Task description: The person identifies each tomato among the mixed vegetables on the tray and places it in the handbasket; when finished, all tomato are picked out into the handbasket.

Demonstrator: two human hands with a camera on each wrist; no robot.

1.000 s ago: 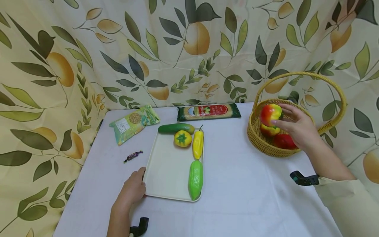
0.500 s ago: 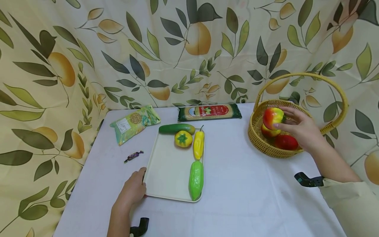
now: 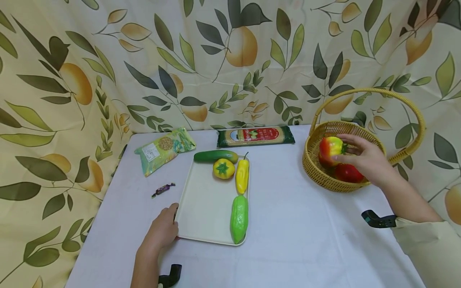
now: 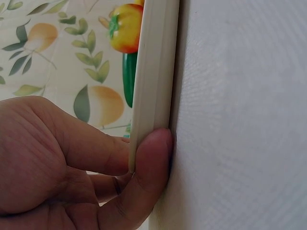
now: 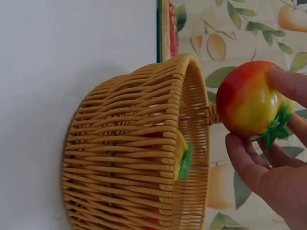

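My right hand point(image 3: 365, 162) holds a round red-and-yellow toy fruit with a green leafy top point(image 5: 249, 98) over the wicker basket point(image 3: 318, 176). The right wrist view shows it just above the rim, gripped between thumb and fingers. A similar fruit point(image 5: 181, 155) lies inside, mostly hidden by the weave, beside a dark red one point(image 3: 348, 173). At the left, my left hand point(image 3: 162, 228) pinches the edge of a cream tray point(image 3: 201, 208), thumb and fingers on opposite sides of its rim point(image 4: 156, 76). The tray carries a yellow green-topped fruit point(image 3: 223, 169), a cucumber point(image 3: 216, 156), a yellow pepper point(image 3: 242, 176) and a bumpy green gourd-like vegetable point(image 3: 239, 220).
A green snack bag point(image 3: 165, 150) lies behind the tray on the left, with a small purple wrapped candy point(image 3: 163, 190) in front of it. Along the back edge lies a long noodle packet point(image 3: 255, 136). The basket's tall arched handle point(image 3: 374, 91) rises behind my right hand.
My right hand has lowered the red-and-yellow fruit a little in the head view, so it now covers most of the similar one below. My left hand stays on the tray.
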